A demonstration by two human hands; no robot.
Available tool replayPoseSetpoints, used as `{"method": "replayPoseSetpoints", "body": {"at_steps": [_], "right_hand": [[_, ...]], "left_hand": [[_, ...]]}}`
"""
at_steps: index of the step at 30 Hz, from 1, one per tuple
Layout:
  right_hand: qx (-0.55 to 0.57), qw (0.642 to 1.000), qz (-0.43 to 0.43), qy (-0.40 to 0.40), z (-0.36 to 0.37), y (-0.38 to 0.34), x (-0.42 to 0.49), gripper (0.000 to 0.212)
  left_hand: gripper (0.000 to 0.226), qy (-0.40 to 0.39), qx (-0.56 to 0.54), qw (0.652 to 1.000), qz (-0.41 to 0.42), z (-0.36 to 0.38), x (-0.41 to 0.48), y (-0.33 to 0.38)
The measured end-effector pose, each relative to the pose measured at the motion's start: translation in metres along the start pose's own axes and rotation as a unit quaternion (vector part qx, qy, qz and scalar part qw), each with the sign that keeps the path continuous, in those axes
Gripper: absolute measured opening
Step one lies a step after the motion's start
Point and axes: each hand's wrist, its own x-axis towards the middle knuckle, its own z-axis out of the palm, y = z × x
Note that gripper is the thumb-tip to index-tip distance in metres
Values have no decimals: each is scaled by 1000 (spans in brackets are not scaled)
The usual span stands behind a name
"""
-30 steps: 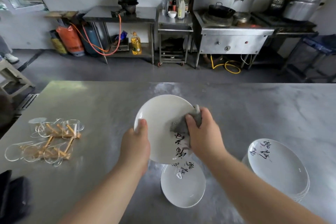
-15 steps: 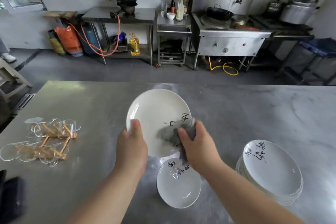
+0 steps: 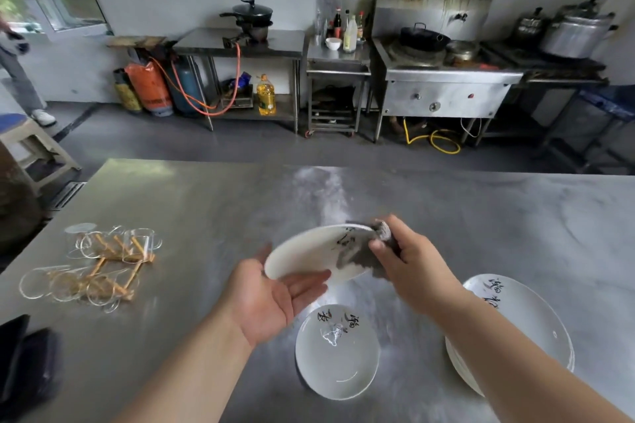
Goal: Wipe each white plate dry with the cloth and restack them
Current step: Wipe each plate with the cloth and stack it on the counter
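Observation:
A white plate [image 3: 305, 256] with black writing hovers nearly flat above the steel table [image 3: 213, 203]. My left hand [image 3: 271, 295] lies palm up under its near left edge, fingers straight. My right hand [image 3: 409, 263] grips the grey cloth [image 3: 357, 257] and pinches the plate's right rim with it. Below, a single white plate [image 3: 338, 354] lies on the table. A stack of white plates [image 3: 525, 323] stands at the right, partly hidden by my right forearm.
Glass mugs on a wooden rack [image 3: 103, 264] lie at the table's left. A dark object [image 3: 24, 354] sits at the near left corner. Beyond the table are steel counters, a stove [image 3: 443, 79] and gas cylinders [image 3: 151, 86]. A person's leg [image 3: 20, 86] shows at far left.
The plate has tilted from upright to nearly flat and moved right. My left hand let go of the rim and opened beneath it. My right hand with the cloth shifted to the right rim.

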Motion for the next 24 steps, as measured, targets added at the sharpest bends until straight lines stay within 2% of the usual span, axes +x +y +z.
{"method": "replayPoseSetpoints", "body": {"at_steps": [1, 3, 5, 6, 8, 10, 12, 15, 20, 24], "right_hand": [[22, 999, -8, -27, 0, 0, -6, 28], [53, 997, -21, -60, 2, -3, -15, 29], [67, 994, -7, -84, 4, -7, -19, 32], [27, 996, -7, -85, 7, -8, -19, 35], [-129, 989, -14, -77, 16, -13, -18, 46], [-253, 961, -63, -88, 31, -23, -19, 58], [-311, 935, -122, -118, 42, -32, -20, 67], [-331, 924, -151, -119, 35, -32, -5, 69], [-328, 938, -58, -100, 16, -12, -11, 69], [-297, 938, -124, -130, 36, -13, -39, 80]], "left_hand": [[53, 7, -2, 999, 35, 0, 0, 0], [36, 6, -12, 997, 75, -1, 1, -3], [37, 8, 9, 994, 106, -1, 1, -4], [42, 4, 32, 993, 116, 1, 2, -5], [46, -11, 72, 989, 127, 6, 4, -10], [47, -41, 92, 987, 126, 14, 3, -19], [43, -70, 116, 983, 122, 22, 3, -29], [44, -88, 123, 978, 144, 27, 4, -37], [43, -99, 168, 964, 182, 22, -3, -33], [45, -115, 203, 960, 154, 19, -8, -43]]}}
